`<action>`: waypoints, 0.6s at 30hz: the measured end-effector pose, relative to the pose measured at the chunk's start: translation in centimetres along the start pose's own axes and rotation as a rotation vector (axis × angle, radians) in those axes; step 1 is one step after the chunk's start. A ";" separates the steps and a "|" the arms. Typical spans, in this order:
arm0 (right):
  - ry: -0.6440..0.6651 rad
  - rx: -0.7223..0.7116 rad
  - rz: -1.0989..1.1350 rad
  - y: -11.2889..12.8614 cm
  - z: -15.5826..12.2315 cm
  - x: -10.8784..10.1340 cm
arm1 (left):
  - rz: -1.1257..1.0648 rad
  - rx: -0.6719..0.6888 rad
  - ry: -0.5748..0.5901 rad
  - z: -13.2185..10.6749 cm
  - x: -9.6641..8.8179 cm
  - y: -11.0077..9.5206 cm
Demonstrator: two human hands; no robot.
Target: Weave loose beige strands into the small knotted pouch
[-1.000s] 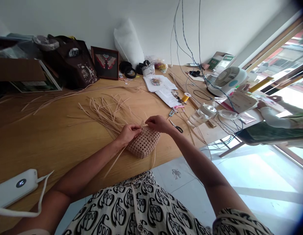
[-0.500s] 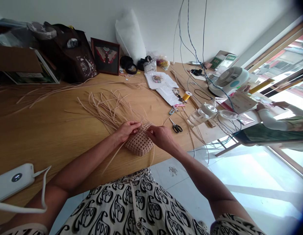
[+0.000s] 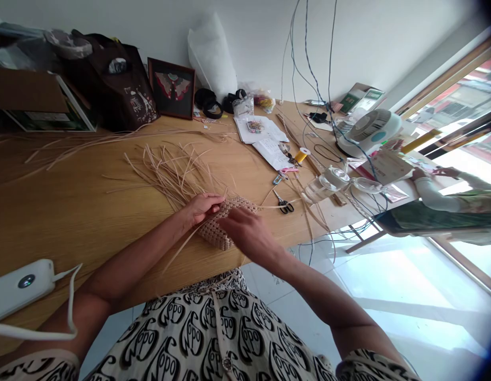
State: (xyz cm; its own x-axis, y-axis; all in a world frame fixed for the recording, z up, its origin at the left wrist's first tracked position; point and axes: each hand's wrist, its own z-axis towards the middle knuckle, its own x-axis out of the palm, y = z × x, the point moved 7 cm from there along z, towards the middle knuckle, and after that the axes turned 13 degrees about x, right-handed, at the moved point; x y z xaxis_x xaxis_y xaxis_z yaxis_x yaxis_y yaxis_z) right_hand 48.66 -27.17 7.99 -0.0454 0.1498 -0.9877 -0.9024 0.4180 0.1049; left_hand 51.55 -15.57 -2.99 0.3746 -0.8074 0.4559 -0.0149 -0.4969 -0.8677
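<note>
Your left hand point(image 3: 201, 207) is curled over the near-left edge of the woven cane panel point(image 3: 212, 232), fingers closed on the weave as if pinning it to the table, so the panel sits just in front of your body, tilted slightly under your hands. Your right hand point(image 3: 245, 233) lies spread across the panel's other half, fingers reaching toward your left hand; it is blurred, and you can't tell whether it is pinching a strand or only passing over. Behind the panel, a fan of loose cane strips point(image 3: 170, 174) runs away from its far edge, apparently left long because they are woven ends still attached. One long cane strip point(image 3: 184, 248) slants from the panel toward your lap, and another point(image 3: 279, 205) runs out to its right, just above a pair of black-handled scissors point(image 3: 284, 206), which seem kept within easy reach. Further right of the panel stands a clear glass jug point(image 3: 323, 188), beyond it a white desk fan point(image 3: 368, 132). Well to the panel's right, a co-worker's hand point(image 3: 418, 173), in a white sleeve, works at the table's far end.
</note>
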 end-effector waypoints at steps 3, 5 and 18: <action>0.087 -0.146 -0.045 3.8 1.0 2.4 | 0.054 -0.052 0.027 -0.1 -0.2 -0.1; 0.097 -0.110 -0.101 4.9 1.9 3.7 | 0.087 -0.072 -0.005 -0.1 -0.6 -0.3; -0.289 0.577 0.418 -11.7 6.6 -0.2 | 0.036 0.008 0.109 0.2 0.1 -1.2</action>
State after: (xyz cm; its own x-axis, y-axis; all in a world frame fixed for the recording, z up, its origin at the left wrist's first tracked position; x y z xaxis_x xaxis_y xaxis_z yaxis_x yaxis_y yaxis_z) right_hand 62.03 -26.16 7.75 -0.1476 0.5933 -0.7913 -0.4647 0.6646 0.5851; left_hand 51.78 -15.00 -2.00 0.2711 -0.8546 0.4429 -0.0192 -0.4649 -0.8852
